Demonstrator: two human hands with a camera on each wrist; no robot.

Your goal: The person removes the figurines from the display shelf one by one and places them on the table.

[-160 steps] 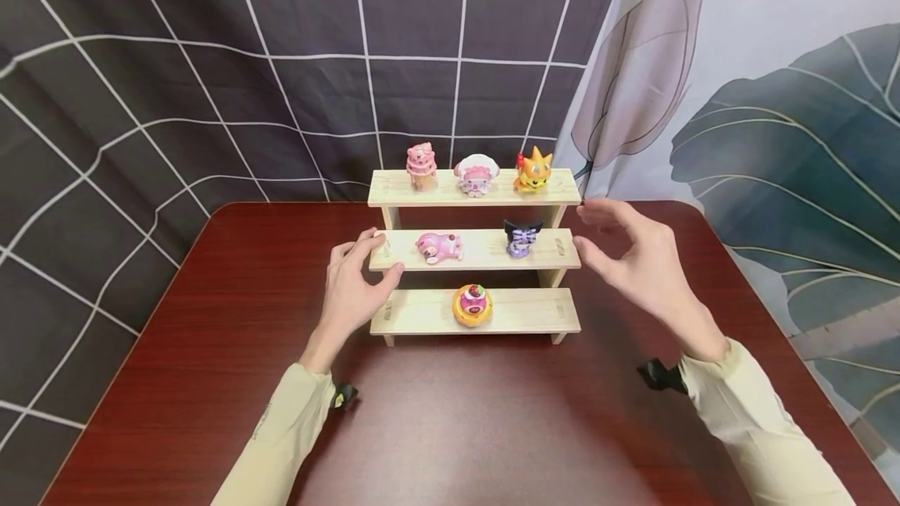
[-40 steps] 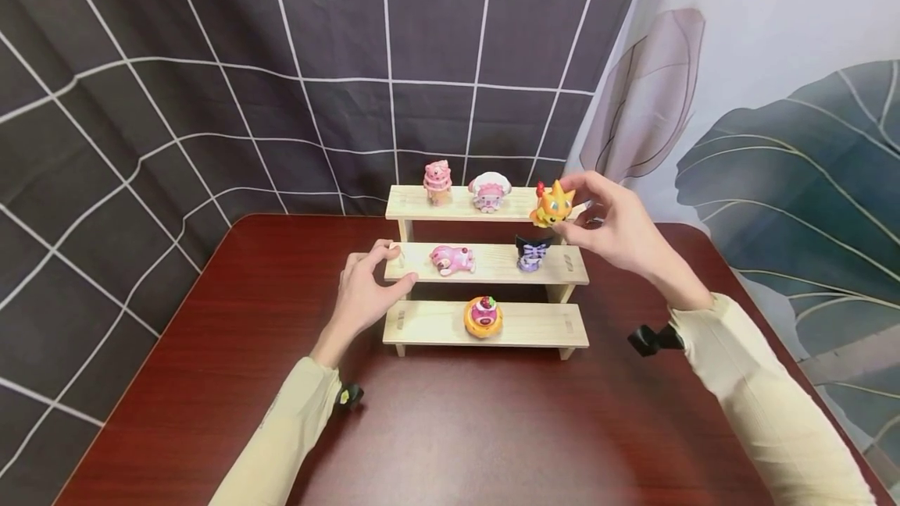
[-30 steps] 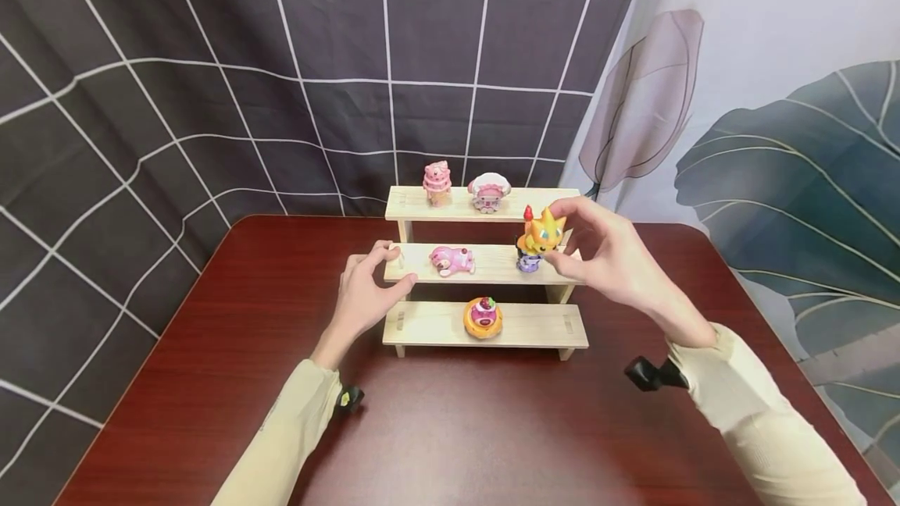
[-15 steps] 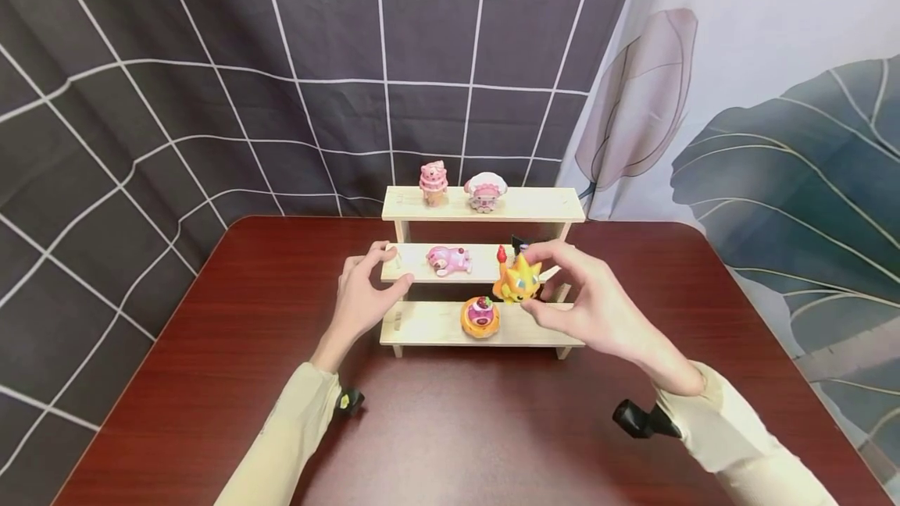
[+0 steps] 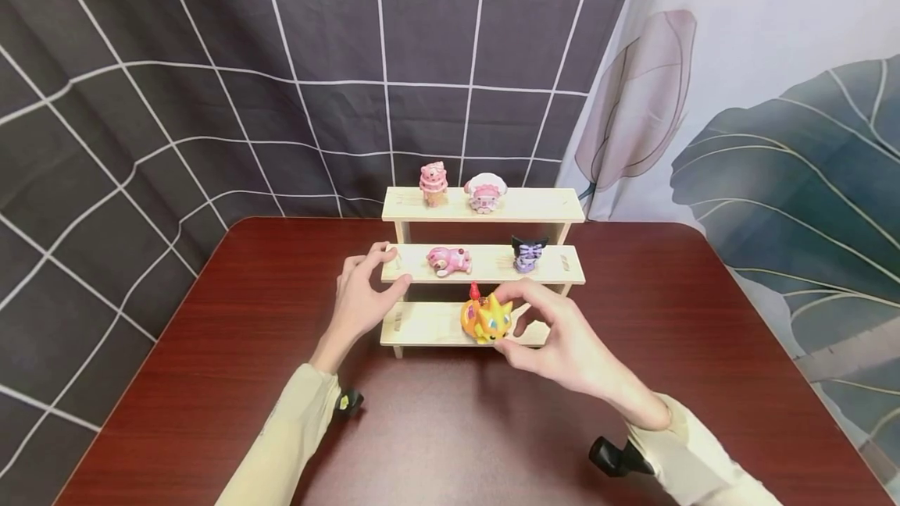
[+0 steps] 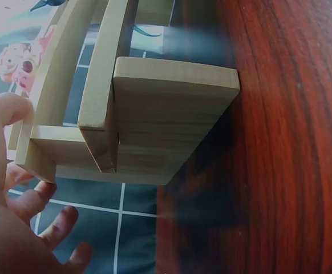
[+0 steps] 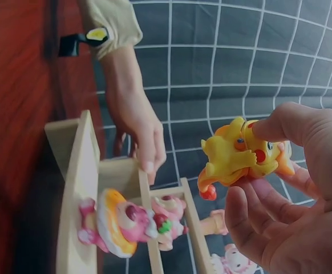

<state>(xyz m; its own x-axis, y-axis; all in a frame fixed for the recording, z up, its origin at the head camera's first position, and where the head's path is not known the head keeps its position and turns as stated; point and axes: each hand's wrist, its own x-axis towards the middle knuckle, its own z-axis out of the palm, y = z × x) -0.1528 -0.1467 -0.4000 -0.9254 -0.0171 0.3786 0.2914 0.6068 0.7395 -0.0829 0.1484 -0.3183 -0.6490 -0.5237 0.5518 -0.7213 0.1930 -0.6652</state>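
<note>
We hold a yellow figurine in an orange costume [image 5: 492, 320] in our right hand [image 5: 568, 348], off the table, in front of and above the bottom tier of the three-tier wooden shelf [image 5: 422, 322]. In the head view it hides most of the bear-in-a-tart figurine [image 7: 123, 220], which stands on the shelf's bottom tier.

Our right thumb and fingers close in only as far as the toy's width, the thumb on its head and the fingers along the other side. Our left hand [image 5: 357, 304] spans the left end of the shelf's middle tier, thumb at the front edge and fingertips towards the back, pinching the board.

We judge the toy to be light, stiff, glossy plastic: hard to squash but apt to slip or twist under a loose pinch. The chunky head and body give us the best hold; we would spare the thin red-tipped tail, which looks the easiest part to knock or snap.

On the shelf's middle tier sit a lying pink bear [image 5: 450, 261] and a purple figurine with a black hood [image 5: 527, 254]; on its top tier, a pink bear cone [image 5: 433, 183] and a white-hooded pink figurine [image 5: 485, 192].
</note>
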